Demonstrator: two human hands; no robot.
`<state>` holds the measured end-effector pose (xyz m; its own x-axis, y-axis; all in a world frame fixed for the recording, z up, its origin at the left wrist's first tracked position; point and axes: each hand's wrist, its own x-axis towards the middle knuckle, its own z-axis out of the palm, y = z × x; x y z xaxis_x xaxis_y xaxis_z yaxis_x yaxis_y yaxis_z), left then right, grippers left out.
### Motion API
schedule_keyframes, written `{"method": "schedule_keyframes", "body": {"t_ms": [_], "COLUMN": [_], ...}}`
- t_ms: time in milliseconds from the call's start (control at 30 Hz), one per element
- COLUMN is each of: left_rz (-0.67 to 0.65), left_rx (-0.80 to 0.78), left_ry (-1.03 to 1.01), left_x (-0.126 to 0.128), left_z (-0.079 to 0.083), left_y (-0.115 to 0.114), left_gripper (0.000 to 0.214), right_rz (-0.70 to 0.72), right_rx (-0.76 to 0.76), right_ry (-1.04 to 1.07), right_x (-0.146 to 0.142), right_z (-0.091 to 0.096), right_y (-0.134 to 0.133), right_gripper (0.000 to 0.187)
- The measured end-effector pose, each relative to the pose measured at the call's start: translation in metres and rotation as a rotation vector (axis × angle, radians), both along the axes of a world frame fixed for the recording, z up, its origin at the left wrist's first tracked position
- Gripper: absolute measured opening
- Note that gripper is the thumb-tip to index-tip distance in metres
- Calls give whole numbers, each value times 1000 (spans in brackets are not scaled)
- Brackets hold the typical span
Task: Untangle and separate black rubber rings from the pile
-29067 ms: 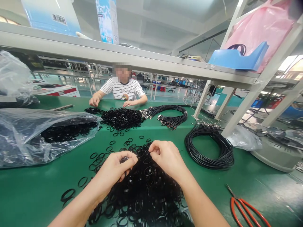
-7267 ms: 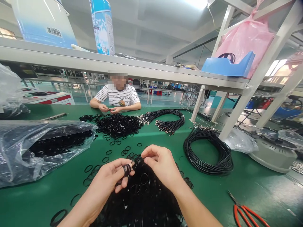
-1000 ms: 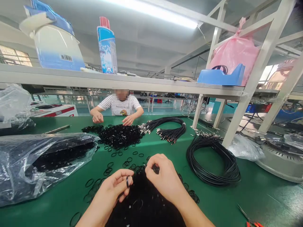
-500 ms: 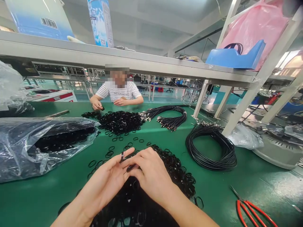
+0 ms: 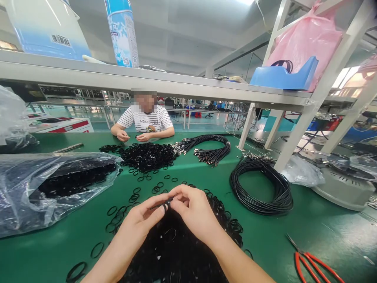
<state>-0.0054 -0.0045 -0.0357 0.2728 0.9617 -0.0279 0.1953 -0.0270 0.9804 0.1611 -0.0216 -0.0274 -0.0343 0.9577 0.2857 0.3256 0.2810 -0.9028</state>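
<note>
My left hand (image 5: 140,220) and my right hand (image 5: 198,214) meet at the fingertips above a heap of black rings (image 5: 176,251). Between them is a small black ring (image 5: 165,206), pinched by thumb and fingers from both sides. Part of it is hidden behind the fingers. Loose rings (image 5: 118,216) lie scattered to the left of the heap on the green tabletop (image 5: 59,251).
Beyond are a second ring pile (image 5: 149,156), bundled black cables (image 5: 212,151) and a coworker (image 5: 147,118). A plastic bag of rings (image 5: 79,177) lies left. Coiled cable (image 5: 262,208) and red-handled pliers (image 5: 312,261) lie right. A shelf (image 5: 176,84) crosses overhead.
My left hand has turned from palm-up with fingers spread to a thumb-and-finger pinch on the ring. The coworker's hands have come closer together. The view has shifted slightly.
</note>
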Motion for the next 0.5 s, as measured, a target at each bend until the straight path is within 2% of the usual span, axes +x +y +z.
{"method": "schedule_keyframes", "body": {"t_ms": [300,500], "left_rz": [0,-28], "left_rx": [101,184], "left_ry": [-26,118], "left_x": [-2,1], "left_z": [-4,6], "left_y": [4,-2], "left_gripper": [21,20], "right_rz": [-36,5], "right_rx": [32,-1], "right_ry": [-61,-83], "right_x": [-2,4], "right_z": [1,3], "right_y": [-3,-3], "right_gripper": [12,9]}}
